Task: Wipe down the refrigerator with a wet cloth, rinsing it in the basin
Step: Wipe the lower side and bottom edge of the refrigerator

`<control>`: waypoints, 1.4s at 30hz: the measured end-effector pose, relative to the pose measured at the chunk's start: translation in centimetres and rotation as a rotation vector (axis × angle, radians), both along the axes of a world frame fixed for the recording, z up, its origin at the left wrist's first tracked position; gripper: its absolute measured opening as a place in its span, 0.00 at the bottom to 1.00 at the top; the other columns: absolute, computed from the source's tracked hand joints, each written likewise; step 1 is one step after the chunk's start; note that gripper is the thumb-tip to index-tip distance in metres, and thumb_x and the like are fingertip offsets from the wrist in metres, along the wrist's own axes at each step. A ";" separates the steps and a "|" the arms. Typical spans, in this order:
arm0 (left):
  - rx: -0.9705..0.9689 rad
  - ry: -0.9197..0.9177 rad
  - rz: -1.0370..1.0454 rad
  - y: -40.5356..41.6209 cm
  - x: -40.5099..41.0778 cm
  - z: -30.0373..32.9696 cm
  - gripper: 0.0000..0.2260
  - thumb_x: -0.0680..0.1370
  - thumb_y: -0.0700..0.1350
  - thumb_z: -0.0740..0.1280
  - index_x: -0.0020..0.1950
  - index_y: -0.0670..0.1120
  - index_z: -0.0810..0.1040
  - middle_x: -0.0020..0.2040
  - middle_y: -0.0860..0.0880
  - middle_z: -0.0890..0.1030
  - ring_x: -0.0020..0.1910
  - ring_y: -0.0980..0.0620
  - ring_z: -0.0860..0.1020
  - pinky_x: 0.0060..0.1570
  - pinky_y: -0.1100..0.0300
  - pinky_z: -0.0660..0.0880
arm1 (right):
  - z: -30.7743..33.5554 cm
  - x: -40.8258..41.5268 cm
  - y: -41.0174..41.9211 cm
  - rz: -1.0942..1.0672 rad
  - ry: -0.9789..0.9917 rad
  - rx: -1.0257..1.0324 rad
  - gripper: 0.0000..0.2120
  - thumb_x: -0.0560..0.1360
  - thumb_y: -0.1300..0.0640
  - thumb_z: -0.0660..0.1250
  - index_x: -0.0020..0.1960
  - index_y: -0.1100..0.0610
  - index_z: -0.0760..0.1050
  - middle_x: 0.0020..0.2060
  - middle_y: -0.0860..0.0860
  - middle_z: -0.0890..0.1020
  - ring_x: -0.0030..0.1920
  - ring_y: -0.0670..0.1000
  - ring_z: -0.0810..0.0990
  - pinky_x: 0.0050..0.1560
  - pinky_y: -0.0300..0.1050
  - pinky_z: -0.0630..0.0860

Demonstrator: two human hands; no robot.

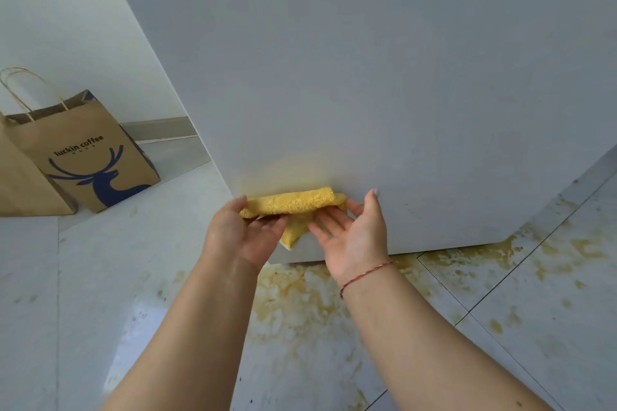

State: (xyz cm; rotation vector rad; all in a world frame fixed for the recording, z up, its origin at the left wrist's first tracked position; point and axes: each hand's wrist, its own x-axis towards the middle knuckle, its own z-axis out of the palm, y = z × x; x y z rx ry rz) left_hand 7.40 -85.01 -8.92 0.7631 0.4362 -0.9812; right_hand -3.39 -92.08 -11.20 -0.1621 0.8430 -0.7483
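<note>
A folded yellow cloth (293,203) is held against the lower part of the grey refrigerator side panel (384,77), near its left corner. My left hand (245,232) grips the cloth's left end, fingers curled round it. My right hand (355,233) is palm up with straight fingers under the cloth's right end, where a loose corner hangs down. A faint yellowish smear shows on the panel just above the cloth. No basin is in view.
A brown paper coffee bag (83,157) stands on the floor at the left, by the white wall. The pale tiled floor (133,277) carries yellow-brown stains (300,297) under and to the right of the refrigerator.
</note>
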 end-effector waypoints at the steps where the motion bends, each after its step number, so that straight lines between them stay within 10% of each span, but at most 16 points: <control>1: 0.047 -0.007 -0.001 -0.1 -0.3 -0.8 0.13 0.81 0.39 0.54 0.61 0.34 0.70 0.60 0.36 0.76 0.60 0.36 0.75 0.59 0.41 0.72 | -0.5 -0.1 -0.2 0.005 0.006 0.043 0.22 0.79 0.40 0.56 0.50 0.59 0.73 0.49 0.60 0.79 0.56 0.59 0.78 0.60 0.60 0.74; 8: 0.177 0.071 0.009 2.7 -3.0 -7.6 0.16 0.67 0.34 0.57 0.52 0.41 0.75 0.49 0.41 0.80 0.51 0.42 0.79 0.57 0.50 0.75 | -8.2 -0.7 -0.2 0.251 0.212 0.165 0.08 0.78 0.60 0.60 0.43 0.59 0.75 0.39 0.56 0.78 0.37 0.55 0.77 0.39 0.46 0.73; 17: 0.286 0.099 -0.254 7.1 -2.0 -13.3 0.11 0.71 0.38 0.69 0.53 0.40 0.78 0.43 0.41 0.84 0.48 0.43 0.80 0.53 0.50 0.76 | -12.6 -2.9 0.5 0.671 0.310 0.180 0.06 0.74 0.65 0.62 0.47 0.63 0.77 0.40 0.58 0.81 0.40 0.57 0.79 0.38 0.47 0.75; 22: 0.366 -0.262 -0.412 8.1 -0.8 -15.5 0.19 0.70 0.34 0.68 0.61 0.36 0.77 0.53 0.41 0.82 0.53 0.43 0.79 0.49 0.54 0.76 | -14.7 -3.2 0.2 0.679 0.352 -0.022 0.14 0.73 0.71 0.63 0.58 0.67 0.74 0.45 0.61 0.80 0.43 0.59 0.81 0.39 0.50 0.79; 26: 0.407 -0.581 -0.449 8.5 0.4 -16.0 0.23 0.56 0.42 0.77 0.51 0.52 0.85 0.69 0.56 0.71 0.64 0.49 0.73 0.55 0.54 0.71 | -15.4 -3.4 -0.5 0.715 0.348 -0.210 0.34 0.66 0.77 0.70 0.67 0.56 0.66 0.60 0.60 0.71 0.55 0.59 0.77 0.48 0.52 0.78; 29: 0.347 -0.557 -0.471 8.3 0.8 -16.2 0.29 0.56 0.44 0.77 0.57 0.45 0.82 0.66 0.60 0.75 0.61 0.49 0.77 0.53 0.53 0.75 | -15.6 -3.9 -1.5 0.909 0.289 -0.258 0.38 0.66 0.76 0.71 0.70 0.52 0.68 0.65 0.57 0.66 0.66 0.57 0.70 0.59 0.46 0.74; 33: 0.378 -0.486 -0.455 7.5 0.6 -16.4 0.19 0.68 0.41 0.74 0.55 0.33 0.79 0.53 0.39 0.82 0.53 0.40 0.78 0.50 0.48 0.76 | -16.4 -3.9 -1.7 1.040 0.354 -0.226 0.25 0.66 0.72 0.73 0.62 0.63 0.74 0.57 0.59 0.79 0.53 0.53 0.81 0.51 0.43 0.79; 36: 0.444 -0.383 -0.408 6.6 0.3 -16.8 0.11 0.77 0.42 0.68 0.56 0.37 0.79 0.51 0.40 0.82 0.50 0.42 0.80 0.44 0.50 0.79 | -18.1 -2.6 -1.8 0.959 0.535 -0.291 0.45 0.50 0.52 0.84 0.63 0.66 0.74 0.56 0.57 0.81 0.58 0.54 0.79 0.63 0.49 0.74; 42: 0.487 -0.242 -0.346 5.0 0.7 -17.1 0.03 0.78 0.33 0.63 0.50 0.35 0.75 0.43 0.38 0.80 0.37 0.40 0.81 0.28 0.50 0.79 | -18.8 -0.1 -0.6 0.695 0.306 0.094 0.12 0.72 0.68 0.63 0.54 0.63 0.76 0.49 0.61 0.79 0.50 0.60 0.79 0.54 0.59 0.76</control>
